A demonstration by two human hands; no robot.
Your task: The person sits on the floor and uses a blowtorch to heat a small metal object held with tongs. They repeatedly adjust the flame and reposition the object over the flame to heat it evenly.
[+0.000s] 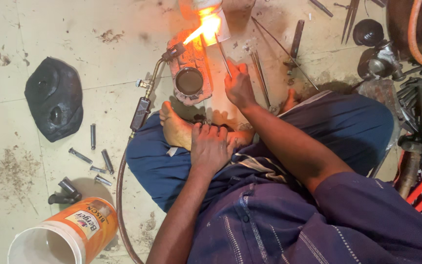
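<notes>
Bucket at lower left lies tipped, looks empty.
Right hand pinches a thin rod near the flame; left hand rests closed on the foot.

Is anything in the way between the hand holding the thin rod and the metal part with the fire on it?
Nothing visible. The right hand holds a thin rod that reaches straight toward the flame at the metal part. Only bare floor lies between them.

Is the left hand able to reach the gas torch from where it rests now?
Probably yes: the left hand rests on the foot, the gas torch lies just beyond it, and nothing stands between them.
</notes>
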